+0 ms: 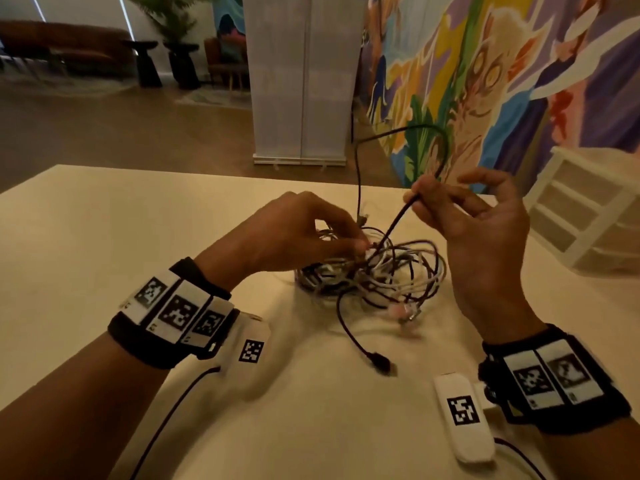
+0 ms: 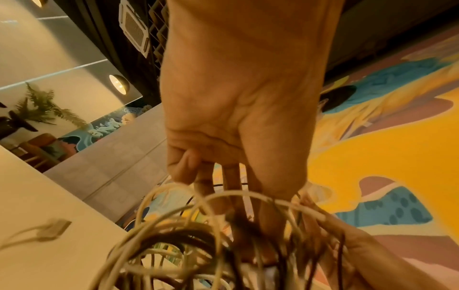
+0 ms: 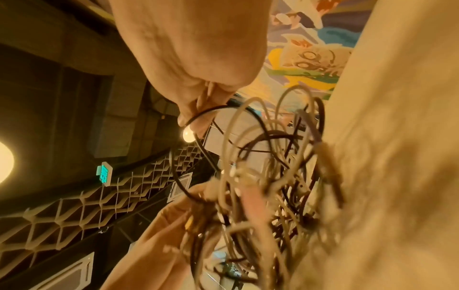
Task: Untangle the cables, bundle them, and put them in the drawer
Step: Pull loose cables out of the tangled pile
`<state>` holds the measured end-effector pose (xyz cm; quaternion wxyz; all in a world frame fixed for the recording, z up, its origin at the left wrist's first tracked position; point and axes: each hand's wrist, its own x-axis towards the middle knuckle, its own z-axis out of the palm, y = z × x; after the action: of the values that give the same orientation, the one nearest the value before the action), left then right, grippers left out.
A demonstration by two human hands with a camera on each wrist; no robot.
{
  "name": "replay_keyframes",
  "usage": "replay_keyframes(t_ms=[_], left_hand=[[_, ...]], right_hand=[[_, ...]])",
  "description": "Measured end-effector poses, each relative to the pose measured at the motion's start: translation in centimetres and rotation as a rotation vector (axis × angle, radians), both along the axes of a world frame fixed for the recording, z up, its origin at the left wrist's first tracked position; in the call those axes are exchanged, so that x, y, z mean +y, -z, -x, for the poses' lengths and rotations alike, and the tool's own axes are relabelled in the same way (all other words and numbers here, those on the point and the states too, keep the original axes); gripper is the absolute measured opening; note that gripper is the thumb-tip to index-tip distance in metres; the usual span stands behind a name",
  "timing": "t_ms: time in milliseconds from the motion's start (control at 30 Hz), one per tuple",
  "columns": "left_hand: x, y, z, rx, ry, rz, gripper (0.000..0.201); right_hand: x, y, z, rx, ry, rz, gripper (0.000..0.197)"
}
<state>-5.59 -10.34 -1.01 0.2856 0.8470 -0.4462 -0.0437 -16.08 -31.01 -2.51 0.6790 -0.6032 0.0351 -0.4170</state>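
A tangle of black and white cables (image 1: 377, 271) lies mid-table. My left hand (image 1: 304, 233) reaches into its left side, fingertips pinching strands; the left wrist view shows its fingers (image 2: 231, 188) curled among the white loops (image 2: 174, 225). My right hand (image 1: 474, 216) is raised to the right of the pile and pinches a black cable (image 1: 398, 220) that arches up in a loop behind it. In the right wrist view that black cable (image 3: 198, 125) runs under the fingertips (image 3: 198, 109). A black plug end (image 1: 381, 362) trails toward me on the table.
A white drawer unit (image 1: 588, 209) stands at the table's right edge. The beige table (image 1: 104, 237) stretches left. A white banner stand (image 1: 301, 81) and a painted wall (image 1: 485, 81) are behind. Wrist-camera cords hang from both wrists near me.
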Motion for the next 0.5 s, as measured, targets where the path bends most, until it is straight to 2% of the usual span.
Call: replay_keyframes(t_ms=[100,167,267,367,433,500], left_hand=[[0.7,-0.2,0.1,0.121,0.097,-0.097,0.021],[1.3,-0.5,-0.2,0.161,0.132,-0.025,0.021],[2.6,-0.8,-1.4,0.133,0.000,0.217,0.022],[3.8,-0.7,-2.7,0.156,-0.148,0.383,0.024],[4.1,-0.3,-3.2,0.241,-0.201,0.378,0.023],[4.1,0.7,-4.1,0.252,-0.221,0.259,0.021]], right_hand=[[-1.5,0.4,-0.5,-0.066,0.051,0.027,0.021],[-2.4,0.8,-0.7,-0.042,0.003,0.024,0.015],[-2.7,1.2,-1.0,0.033,-0.051,0.014,0.035],[-2.2,0.9,-1.0,0.028,-0.076,-0.045,0.044],[-2.0,0.6,-0.8,0.031,-0.095,-0.073,0.046],[-1.9,0.4,-0.6,0.048,-0.121,-0.080,0.036]])
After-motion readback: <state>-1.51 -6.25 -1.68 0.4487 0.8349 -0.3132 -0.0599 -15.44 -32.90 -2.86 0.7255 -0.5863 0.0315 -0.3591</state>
